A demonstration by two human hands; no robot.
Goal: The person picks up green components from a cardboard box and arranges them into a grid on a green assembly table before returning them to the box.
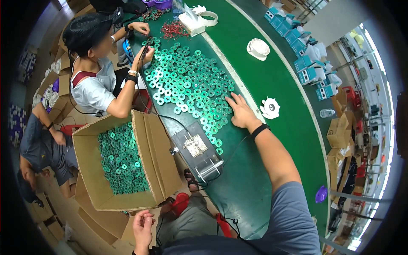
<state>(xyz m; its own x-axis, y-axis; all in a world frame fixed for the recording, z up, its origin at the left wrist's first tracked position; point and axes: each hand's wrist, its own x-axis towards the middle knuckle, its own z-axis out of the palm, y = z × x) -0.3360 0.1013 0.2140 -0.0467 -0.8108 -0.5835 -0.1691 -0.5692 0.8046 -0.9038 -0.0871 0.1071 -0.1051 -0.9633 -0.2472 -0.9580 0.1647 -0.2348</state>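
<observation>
My right hand [242, 111] reaches over the table with fingers spread, its fingertips at the right edge of a broad spread of green ring-shaped circuit boards [191, 80]. It grips nothing that I can see. My left hand [143, 227] is low beside the bottom edge of an open cardboard box [163, 157], fingers loosely curled and apart, with nothing visible in them. Many more of the green ring boards [121, 163] fill the box. Between the box and my right arm sits a grey device [197, 148] with a metal plate on top and a cable.
A co-worker [95, 80] at the far left handles dark wires above the boards. Red wires [173, 30], a tissue pack [191, 23] and a tape roll [209, 18] lie at the far end. White plastic parts [270, 108] rest on the green belt [293, 140]. Another person sits at left.
</observation>
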